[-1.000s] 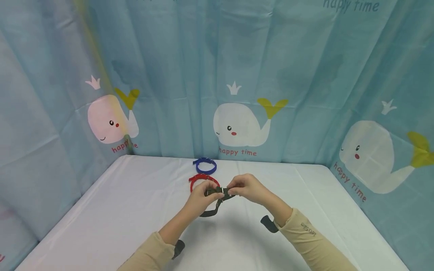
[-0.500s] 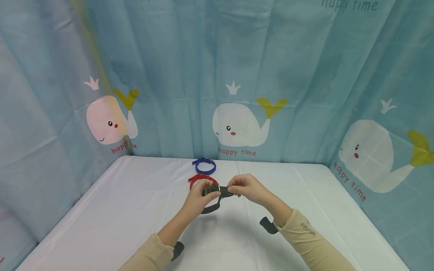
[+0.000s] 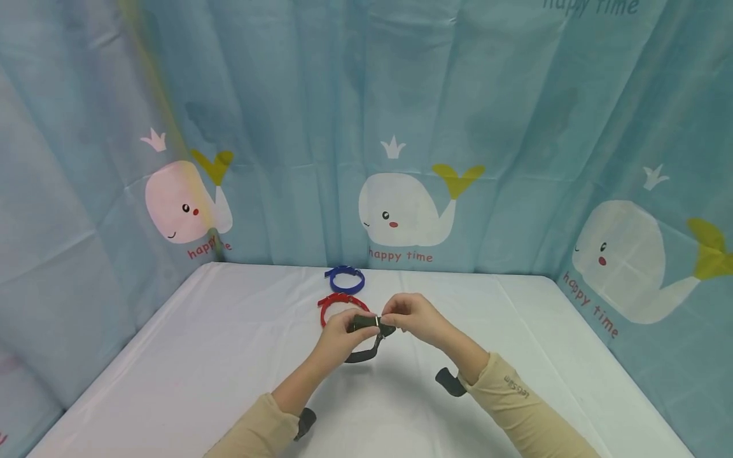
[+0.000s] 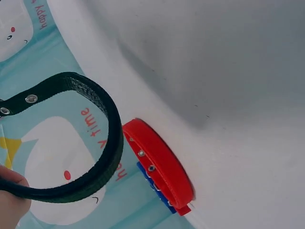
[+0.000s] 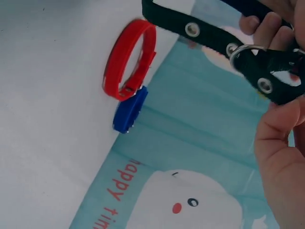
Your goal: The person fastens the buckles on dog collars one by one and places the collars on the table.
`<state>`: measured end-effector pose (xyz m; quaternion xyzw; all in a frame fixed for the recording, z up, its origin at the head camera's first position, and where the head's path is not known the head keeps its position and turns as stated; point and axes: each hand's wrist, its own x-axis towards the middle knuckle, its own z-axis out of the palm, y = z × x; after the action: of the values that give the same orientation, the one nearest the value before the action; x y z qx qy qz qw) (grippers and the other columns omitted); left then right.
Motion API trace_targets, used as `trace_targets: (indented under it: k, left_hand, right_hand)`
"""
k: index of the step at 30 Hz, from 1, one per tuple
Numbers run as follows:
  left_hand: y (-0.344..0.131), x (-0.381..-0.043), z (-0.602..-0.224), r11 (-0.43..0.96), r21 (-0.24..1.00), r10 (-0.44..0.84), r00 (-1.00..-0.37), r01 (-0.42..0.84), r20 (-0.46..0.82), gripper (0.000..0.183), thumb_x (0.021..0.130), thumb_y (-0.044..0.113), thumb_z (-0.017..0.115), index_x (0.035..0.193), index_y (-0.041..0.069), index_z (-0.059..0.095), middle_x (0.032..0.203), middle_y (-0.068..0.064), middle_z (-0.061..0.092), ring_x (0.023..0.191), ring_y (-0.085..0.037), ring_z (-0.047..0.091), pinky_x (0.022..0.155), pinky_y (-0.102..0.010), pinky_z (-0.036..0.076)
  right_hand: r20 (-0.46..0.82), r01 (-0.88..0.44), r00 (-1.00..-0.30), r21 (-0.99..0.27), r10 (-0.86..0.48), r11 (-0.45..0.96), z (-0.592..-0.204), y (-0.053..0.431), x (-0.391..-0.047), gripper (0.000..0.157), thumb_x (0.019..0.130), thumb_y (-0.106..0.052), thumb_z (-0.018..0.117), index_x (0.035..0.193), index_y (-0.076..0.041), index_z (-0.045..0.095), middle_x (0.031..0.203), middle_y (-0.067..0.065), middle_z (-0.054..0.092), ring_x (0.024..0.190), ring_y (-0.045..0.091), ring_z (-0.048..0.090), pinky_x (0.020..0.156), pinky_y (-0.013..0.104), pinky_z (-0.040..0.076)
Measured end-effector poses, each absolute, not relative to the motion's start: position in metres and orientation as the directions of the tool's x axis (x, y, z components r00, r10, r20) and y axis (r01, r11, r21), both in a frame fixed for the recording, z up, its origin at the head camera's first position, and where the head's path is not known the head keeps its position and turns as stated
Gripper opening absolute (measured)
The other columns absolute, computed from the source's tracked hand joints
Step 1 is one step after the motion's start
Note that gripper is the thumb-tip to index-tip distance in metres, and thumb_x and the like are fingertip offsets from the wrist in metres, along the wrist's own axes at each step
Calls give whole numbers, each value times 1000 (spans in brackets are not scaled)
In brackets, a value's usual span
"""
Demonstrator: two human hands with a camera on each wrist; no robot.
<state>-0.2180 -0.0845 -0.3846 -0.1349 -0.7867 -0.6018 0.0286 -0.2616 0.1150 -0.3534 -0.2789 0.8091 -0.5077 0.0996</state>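
Note:
A dark green collar with metal eyelets is held up between both hands, its loop hanging below them over the table. The left hand grips the collar near its metal fittings, thumb in front and fingers behind. Close beside it, the right hand pinches the strap at the other side of the fittings. In the right wrist view a metal ring and eyelets show on the strap, which bends back on itself by the right fingertips. The buckle is partly hidden at that view's edge.
Behind the hands a red collar lies on the white table, and a blue collar lies farther back. A light blue curtain printed with whales surrounds the table. Black pieces sit under each wrist.
The strap by the right fingers was pulled out straight half a second ago and now bends downward. Both hands stay almost in place, and the loop has shifted slightly right.

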Motion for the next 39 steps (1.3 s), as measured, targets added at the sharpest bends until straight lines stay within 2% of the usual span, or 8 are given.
trace_targets:
  k: [7, 11, 17, 23, 27, 31, 37, 39]
  left_hand:
    - [-85, -218, -382, 262, 938, 129, -972, 226, 198, 26, 88, 19, 73, 106, 2, 68, 97, -6, 67, 89, -22, 64, 82, -42, 52]
    - [-84, -218, -380, 255, 947, 103, -980, 194, 173, 28, 87, 22, 74, 106, 2, 69, 97, -6, 69, 92, -24, 65, 84, -45, 51]
    - [-82, -219, -380, 255, 947, 87, -980, 197, 180, 28, 88, 25, 74, 104, 2, 70, 97, -8, 71, 95, -26, 67, 88, -46, 52]
    - [-81, -219, -380, 310, 924, 106, -974, 226, 202, 24, 87, 24, 74, 102, 4, 72, 97, -7, 71, 95, -26, 66, 85, -48, 52]
    - [-80, -220, -380, 318, 914, 152, -965, 253, 214, 22, 87, 24, 74, 98, 5, 73, 94, -5, 71, 93, -24, 65, 81, -44, 53]
    - [-77, -219, -380, 316, 907, 180, -956, 280, 233, 20, 86, 22, 75, 94, 4, 73, 91, -5, 71, 87, -22, 65, 79, -38, 54]
    - [-75, -217, -380, 312, 900, 191, -948, 303, 253, 19, 86, 19, 76, 92, 1, 72, 91, -8, 71, 85, -22, 66, 77, -36, 55]
    - [-75, -216, -380, 309, 904, 191, -951, 294, 244, 20, 86, 19, 76, 93, 1, 72, 92, -8, 71, 87, -24, 66, 78, -38, 55]
  right_hand:
    - [130, -323, -841, -899, -525, 295, -360, 124, -264, 14, 93, -9, 65, 95, 4, 68, 80, 2, 64, 73, 23, 57, 68, 31, 50]
    - [146, -337, -831, -900, -537, 277, -359, 123, -263, 14, 92, -9, 66, 93, 5, 67, 81, 8, 65, 73, 22, 56, 68, 32, 49]
    - [264, -422, -849, -859, -458, 288, -353, 123, -261, 15, 92, -8, 66, 101, 3, 69, 92, 9, 66, 78, 14, 55, 70, 28, 49]
    - [372, -557, -785, -773, -495, 302, -339, 115, -257, 19, 89, -9, 69, 106, 0, 72, 85, 1, 56, 74, 17, 46, 62, 26, 41]
    - [384, -624, -729, -713, -567, 320, -333, 105, -256, 23, 87, -10, 72, 107, 0, 72, 84, -3, 52, 79, 20, 47, 65, 28, 40]
    - [391, -674, -681, -665, -619, 321, -330, 98, -255, 23, 84, -11, 75, 105, 0, 74, 82, 1, 52, 81, 20, 47, 69, 29, 40]
    - [370, -677, -672, -657, -641, 331, -327, 95, -255, 18, 83, -10, 76, 100, -2, 75, 82, 5, 53, 82, 13, 46, 72, 38, 43]
    - [358, -672, -677, -657, -643, 342, -326, 94, -254, 17, 84, -10, 75, 99, -3, 76, 82, 1, 53, 83, 13, 46, 73, 38, 44]
